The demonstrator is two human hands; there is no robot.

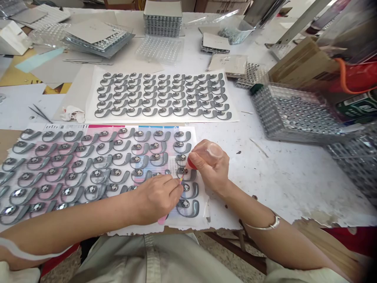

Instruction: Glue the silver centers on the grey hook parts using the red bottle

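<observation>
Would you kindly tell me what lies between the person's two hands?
Between the left hand and right hand, the head view shows a yellow applicator tip and a grey hook-shaped piece.

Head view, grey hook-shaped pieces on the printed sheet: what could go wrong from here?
The red-tipped clear bottle in the right hand sits right over a piece, so a slip might mark it. The left hand with its pink-handled stick and forearm lie low across the close-packed rows, and could nudge pieces out of line.
</observation>
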